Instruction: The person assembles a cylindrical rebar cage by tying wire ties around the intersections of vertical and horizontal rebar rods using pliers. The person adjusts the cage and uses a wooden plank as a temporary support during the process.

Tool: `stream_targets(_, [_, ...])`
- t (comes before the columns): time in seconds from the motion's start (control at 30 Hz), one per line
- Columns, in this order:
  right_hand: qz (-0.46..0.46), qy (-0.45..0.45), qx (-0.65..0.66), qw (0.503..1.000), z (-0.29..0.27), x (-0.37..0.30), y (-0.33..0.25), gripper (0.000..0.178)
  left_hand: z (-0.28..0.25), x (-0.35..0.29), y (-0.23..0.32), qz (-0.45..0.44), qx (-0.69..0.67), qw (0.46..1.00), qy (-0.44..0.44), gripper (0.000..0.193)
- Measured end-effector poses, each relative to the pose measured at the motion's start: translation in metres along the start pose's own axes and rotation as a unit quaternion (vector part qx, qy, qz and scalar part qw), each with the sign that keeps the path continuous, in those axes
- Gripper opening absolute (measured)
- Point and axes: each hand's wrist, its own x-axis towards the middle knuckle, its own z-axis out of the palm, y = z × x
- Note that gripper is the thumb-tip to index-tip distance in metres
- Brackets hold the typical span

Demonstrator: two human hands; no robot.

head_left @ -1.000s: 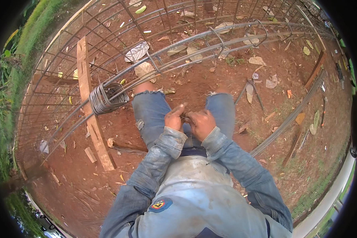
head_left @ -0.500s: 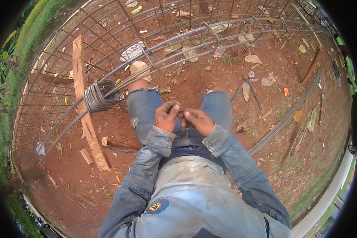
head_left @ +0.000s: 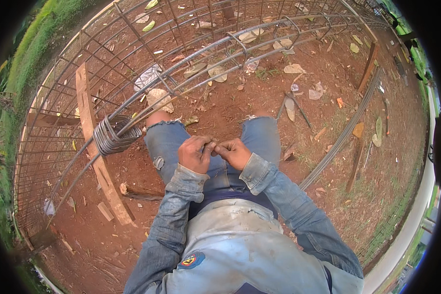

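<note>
Above my lap, between my jeans-clad knees, my left hand [head_left: 195, 154] and my right hand [head_left: 235, 153] meet at the fingertips. Both have their fingers bent and pinched together. Whatever they hold, if anything, is too small or too hidden to make out. Ahead of my knees runs a long bundle of steel reinforcing bars [head_left: 201, 68] with rectangular wire stirrups around it. A stack of bent steel stirrups [head_left: 113, 136] is gathered on the bars, left of my left knee, apart from my hands.
A wooden plank [head_left: 99, 161] lies under the bars at the left. Rusty steel mesh [head_left: 59, 142] spreads at the far left. Pincers [head_left: 299, 109] with dark open handles lie beyond my right knee. A bundle of thin rods [head_left: 342, 137] rests on the red soil at the right.
My hands have shifted slightly left in the picture, their fingertips still together. The bars and ground have also slid left as the view moved.
</note>
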Motion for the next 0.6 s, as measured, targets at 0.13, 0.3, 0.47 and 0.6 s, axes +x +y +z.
stream_targets(0.13, [0.007,0.002,0.272,0.962,0.009,-0.001,-0.008,0.027,0.014,0.007,0.002,-0.212,-0.263,0.935,0.105,0.018])
stream_targets(0.3, [-0.120,0.111,0.223,0.961,0.023,0.004,0.000,0.020,0.025,0.005,-0.010,-0.271,-0.363,0.875,0.170,0.017])
stream_targets(0.47, [-0.133,0.229,0.190,0.945,0.026,0.020,0.015,0.018,0.042,0.009,-0.019,-0.297,-0.331,0.870,0.213,0.016])
stream_targets(0.6, [-0.110,0.179,0.178,0.961,0.019,0.025,0.021,0.020,0.025,0.013,0.005,-0.185,-0.159,0.949,0.201,0.016])
